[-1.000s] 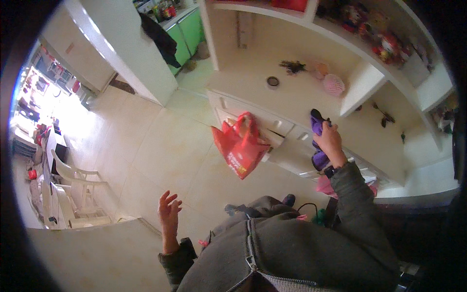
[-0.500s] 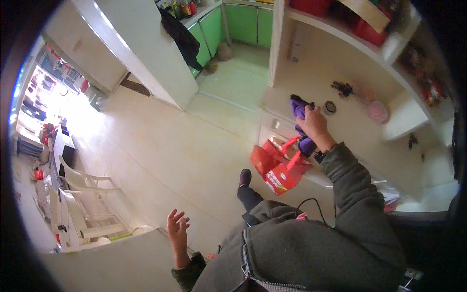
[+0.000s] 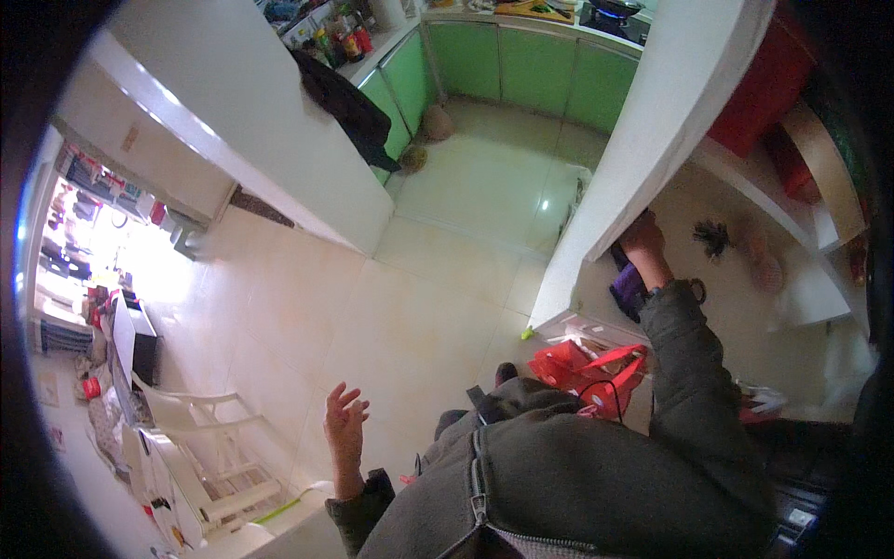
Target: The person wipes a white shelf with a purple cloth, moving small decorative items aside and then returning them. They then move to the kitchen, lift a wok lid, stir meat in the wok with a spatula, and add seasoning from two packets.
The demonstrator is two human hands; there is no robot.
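Observation:
My right hand [image 3: 644,240] reaches into the white shelf niche, its fingertips partly hidden by the upright panel. It is closed on a soft purple-and-black cloth item [image 3: 628,287], which shows below the hand; the exact kind is unclear. Under that forearm, in front of the shelf, a red bag [image 3: 563,364] with red handles stands or hangs; its support is out of sight. My left hand [image 3: 345,433] is raised over the floor with its fingers apart, holding nothing.
The white panel edge [image 3: 596,224] stands beside my right hand. A dark bunch of dried stems [image 3: 711,238] and a pink item [image 3: 766,273] are in the niche. White chairs [image 3: 200,410] stand at left. Beyond are green kitchen cabinets [image 3: 463,61] and a pan over a blue flame [image 3: 615,7].
My right hand has moved deeper into the niche, toward the panel, with the purple cloth item. My body has come closer to the kitchen opening. The left hand stays raised and open.

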